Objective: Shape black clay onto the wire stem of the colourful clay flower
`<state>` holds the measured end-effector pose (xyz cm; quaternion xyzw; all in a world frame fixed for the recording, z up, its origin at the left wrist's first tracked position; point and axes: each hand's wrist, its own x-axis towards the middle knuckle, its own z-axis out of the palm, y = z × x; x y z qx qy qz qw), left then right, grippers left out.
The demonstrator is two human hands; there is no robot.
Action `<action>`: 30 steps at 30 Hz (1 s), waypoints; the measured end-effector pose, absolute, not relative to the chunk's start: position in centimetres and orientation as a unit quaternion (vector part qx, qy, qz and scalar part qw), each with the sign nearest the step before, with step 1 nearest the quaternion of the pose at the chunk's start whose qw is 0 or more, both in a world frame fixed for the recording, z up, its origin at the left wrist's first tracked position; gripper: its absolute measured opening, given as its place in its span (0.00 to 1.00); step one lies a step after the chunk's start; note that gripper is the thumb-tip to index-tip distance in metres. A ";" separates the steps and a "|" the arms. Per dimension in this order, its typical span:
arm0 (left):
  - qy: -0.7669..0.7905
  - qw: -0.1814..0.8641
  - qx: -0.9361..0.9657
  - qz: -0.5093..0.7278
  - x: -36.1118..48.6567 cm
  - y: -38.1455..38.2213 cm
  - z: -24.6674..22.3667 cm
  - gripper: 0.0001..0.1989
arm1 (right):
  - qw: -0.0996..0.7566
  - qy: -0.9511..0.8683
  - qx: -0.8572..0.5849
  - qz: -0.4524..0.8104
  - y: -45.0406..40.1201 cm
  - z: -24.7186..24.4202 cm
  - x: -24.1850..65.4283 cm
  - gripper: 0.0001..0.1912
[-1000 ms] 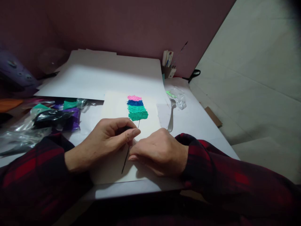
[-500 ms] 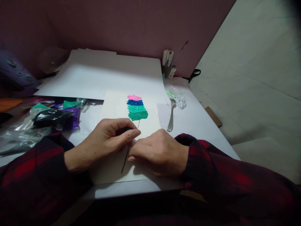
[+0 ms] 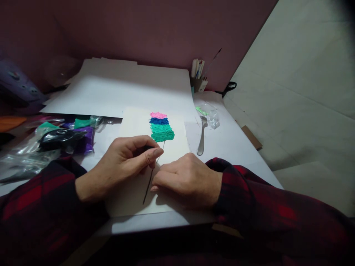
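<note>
Dark strand [image 3: 148, 187] runs beneath left hand [image 3: 126, 159] fingertips, beside right hand [image 3: 188, 179]; fingers together, anything pinched unclear.

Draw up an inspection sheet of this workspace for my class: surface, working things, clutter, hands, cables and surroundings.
Surface: white tabletop, large white sheets towards the back.
Working things: cream card bearing a textured strip in pink, blue and greens; a thin dark line runs below it.
Clutter: plastic bags of coloured material on the left; fork and crumpled clear plastic on the right.
Hands: left hand has thumb and fingers drawn together over the card; right hand is curled beside it. Cannot tell whether either holds anything.
Cables: nothing seen.
Surroundings: dark mauve wall behind; pen holder near it.
</note>
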<state>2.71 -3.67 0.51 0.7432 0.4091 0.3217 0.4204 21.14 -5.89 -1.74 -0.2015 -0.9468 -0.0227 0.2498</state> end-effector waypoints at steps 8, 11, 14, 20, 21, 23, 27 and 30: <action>0.442 0.408 0.713 0.360 2.7 -3.6 0.4 0.08 | 0.243 -0.949 -0.201 -0.017 -5.9 -1.8 21.0 0.16; 0.439 0.437 0.693 0.369 2.7 -3.7 0.4 0.08 | 0.235 -0.951 -0.202 -0.014 -5.9 -1.7 21.1 0.16; 0.439 0.461 0.670 0.381 2.7 -3.8 0.5 0.11 | 0.236 -0.950 -0.203 -0.011 -5.9 -1.7 21.1 0.15; 0.419 0.482 0.657 0.401 2.6 -3.8 0.2 0.17 | 0.252 -0.947 -0.200 -0.018 -5.8 -1.7 21.0 0.15; 0.417 0.478 0.658 0.406 2.6 -3.7 0.1 0.18 | 0.252 -0.946 -0.201 -0.020 -5.8 -1.7 21.0 0.15; 0.422 0.467 0.661 0.408 2.6 -3.6 0.2 0.15 | 0.252 -0.946 -0.203 -0.025 -5.8 -1.7 21.0 0.16; 0.432 0.460 0.666 0.398 2.6 -3.7 0.5 0.05 | 0.247 -0.948 -0.202 -0.024 -5.9 -1.6 21.1 0.15; 0.418 0.466 0.669 0.401 2.7 -4.0 0.7 0.03 | 0.245 -0.949 -0.200 -0.015 -5.9 -1.7 21.1 0.15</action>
